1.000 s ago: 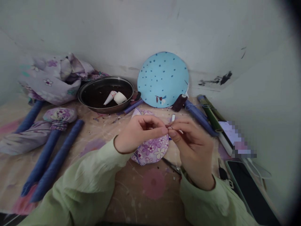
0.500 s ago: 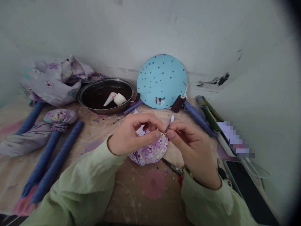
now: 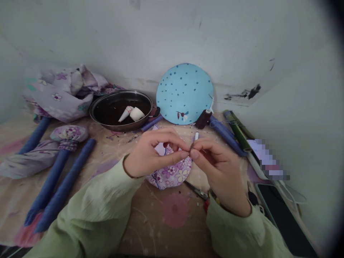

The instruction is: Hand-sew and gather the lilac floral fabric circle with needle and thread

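My left hand (image 3: 156,152) and my right hand (image 3: 223,172) meet fingertip to fingertip above the table. Each pinches thumb against forefinger. A thin dark line, perhaps thread, shows at the right fingertips; what the fingers hold is too small to name. Under the hands lies a round piece of purple flowered cloth (image 3: 172,175), partly hidden by the left hand. A white-capped marker (image 3: 196,135) pokes out behind the fingers. Scissors (image 3: 197,190) lie beside the cloth, their handles partly covered by the right sleeve.
A dark pan (image 3: 106,123) holding small white pieces stands at the back. A blue dotted disc (image 3: 185,93) leans on the wall, a dark thread spool (image 3: 203,119) before it. Blue wrapped rods (image 3: 66,184) lie left; a phone (image 3: 285,218) lies right.
The left fingertips have shifted slightly right, closing the small gap to the right fingertips. Both hands stay pinched, and the things on the table have not moved.
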Demonstrator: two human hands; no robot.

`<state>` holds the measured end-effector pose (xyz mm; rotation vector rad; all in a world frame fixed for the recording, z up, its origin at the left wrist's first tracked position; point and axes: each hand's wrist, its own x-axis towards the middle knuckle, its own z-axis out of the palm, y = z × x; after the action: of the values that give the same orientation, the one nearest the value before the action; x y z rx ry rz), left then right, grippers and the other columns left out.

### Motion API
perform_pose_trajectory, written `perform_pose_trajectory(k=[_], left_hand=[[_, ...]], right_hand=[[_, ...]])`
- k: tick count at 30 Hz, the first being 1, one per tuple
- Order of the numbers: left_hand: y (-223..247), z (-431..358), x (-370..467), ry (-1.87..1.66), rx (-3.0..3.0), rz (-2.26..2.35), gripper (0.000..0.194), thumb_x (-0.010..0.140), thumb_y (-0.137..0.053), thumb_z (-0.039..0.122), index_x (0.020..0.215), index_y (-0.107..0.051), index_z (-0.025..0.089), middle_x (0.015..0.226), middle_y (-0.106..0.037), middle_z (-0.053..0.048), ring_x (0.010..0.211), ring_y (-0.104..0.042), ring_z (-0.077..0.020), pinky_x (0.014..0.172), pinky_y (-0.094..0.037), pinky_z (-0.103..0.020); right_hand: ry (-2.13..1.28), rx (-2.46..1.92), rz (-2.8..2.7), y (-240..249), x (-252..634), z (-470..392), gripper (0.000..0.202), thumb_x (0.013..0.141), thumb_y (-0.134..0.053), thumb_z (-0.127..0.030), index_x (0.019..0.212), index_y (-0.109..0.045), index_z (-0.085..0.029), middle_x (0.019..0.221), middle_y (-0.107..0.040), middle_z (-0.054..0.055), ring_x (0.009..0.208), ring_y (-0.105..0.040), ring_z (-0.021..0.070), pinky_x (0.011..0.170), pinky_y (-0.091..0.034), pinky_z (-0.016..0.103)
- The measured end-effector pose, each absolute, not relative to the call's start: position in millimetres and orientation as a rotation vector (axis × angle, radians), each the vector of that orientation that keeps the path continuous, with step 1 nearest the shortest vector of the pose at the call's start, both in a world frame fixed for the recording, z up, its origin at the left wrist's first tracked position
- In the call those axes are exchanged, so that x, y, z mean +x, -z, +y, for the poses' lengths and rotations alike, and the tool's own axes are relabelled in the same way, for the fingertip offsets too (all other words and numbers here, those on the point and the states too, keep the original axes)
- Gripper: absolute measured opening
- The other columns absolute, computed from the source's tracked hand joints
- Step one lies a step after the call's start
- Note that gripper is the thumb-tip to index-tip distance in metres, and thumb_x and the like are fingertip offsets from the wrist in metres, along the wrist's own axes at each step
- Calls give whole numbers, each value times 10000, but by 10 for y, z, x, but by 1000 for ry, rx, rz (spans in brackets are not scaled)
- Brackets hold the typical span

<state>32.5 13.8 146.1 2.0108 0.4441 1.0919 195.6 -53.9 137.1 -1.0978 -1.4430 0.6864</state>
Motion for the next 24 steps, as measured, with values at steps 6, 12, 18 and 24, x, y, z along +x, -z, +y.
perform_pose_trajectory(k=[6,12,18,24], left_hand=[[-1466,115,340,-1122,2013,491,51,763,-664,195,745,-679,149,657,-616,-30,612,-528,-107,578,-452,-235],[-1470,106,347,-1140,2034,487,33,763,-652,168,746,-660,141,677,-614,-28,623,-531,-100,591,-441,-227],[-1494,97,337,-1143,2017,488,33,756,-645,139,723,-649,135,662,-601,-13,605,-519,-86,586,-425,-215],[-1490,98,312,-1086,1980,451,32,729,-653,131,703,-643,147,644,-593,-11,594,-505,-96,570,-416,-230]], right_hand=[[-679,-1100,-1442,-1378,1948,-542,52,808,-619,-184,761,-610,-204,740,-589,-6,731,-569,125,649,-488,253],[-682,-1079,-1410,-1374,1948,-555,59,800,-637,-169,757,-627,-208,747,-601,-16,741,-566,112,666,-485,234],[-726,-1043,-1325,-1320,1959,-544,44,801,-646,-199,762,-645,-220,748,-602,-11,737,-563,126,663,-484,256],[-821,-984,-1223,-1281,1970,-540,49,798,-658,-208,776,-667,-250,718,-605,-19,679,-543,117,602,-459,242]])
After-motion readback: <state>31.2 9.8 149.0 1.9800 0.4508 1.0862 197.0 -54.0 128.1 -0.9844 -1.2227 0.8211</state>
